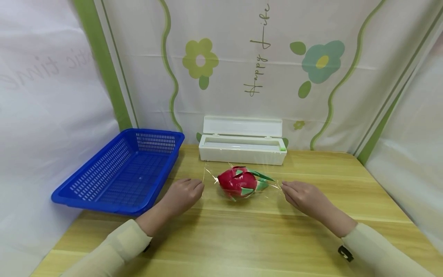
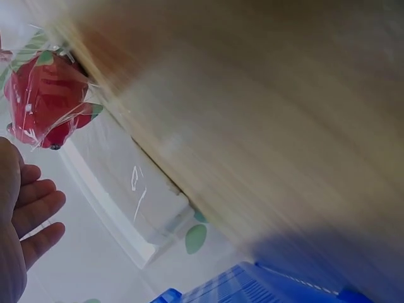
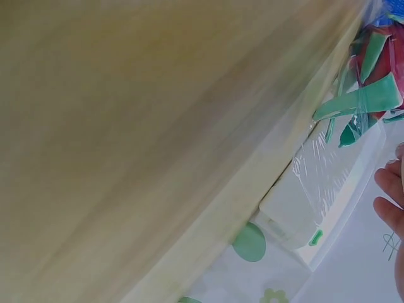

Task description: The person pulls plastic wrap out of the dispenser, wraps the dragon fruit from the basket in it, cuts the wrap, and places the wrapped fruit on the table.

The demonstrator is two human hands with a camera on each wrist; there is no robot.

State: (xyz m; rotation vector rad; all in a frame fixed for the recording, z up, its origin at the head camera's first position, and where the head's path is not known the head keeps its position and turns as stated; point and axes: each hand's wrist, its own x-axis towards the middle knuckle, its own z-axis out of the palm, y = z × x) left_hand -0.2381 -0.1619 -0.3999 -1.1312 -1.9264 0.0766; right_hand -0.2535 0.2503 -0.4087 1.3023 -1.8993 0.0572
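A red dragon fruit (image 1: pixel 237 183) with green-tipped scales sits in the middle, wrapped in clear cling film (image 1: pixel 216 179). The film is bunched at both ends of the fruit and stretches out to either side. My left hand (image 1: pixel 185 193) pinches the film's left end; in the left wrist view its other fingers (image 2: pixel 39 208) are loosely bent. On the opposite side my right hand (image 1: pixel 305 198) pinches the right end. Neither hand touches the fruit itself. Both pinch points are hard to see in the wrist views.
Behind the fruit stands a white cling film box (image 1: pixel 242 154), its lid (image 1: pixel 242 127) raised and a green piece at its right end. A blue plastic basket (image 1: pixel 152 192) is at the left on the wooden table (image 1: pixel 238 238). A printed curtain (image 1: pixel 235 77) hangs at the back.
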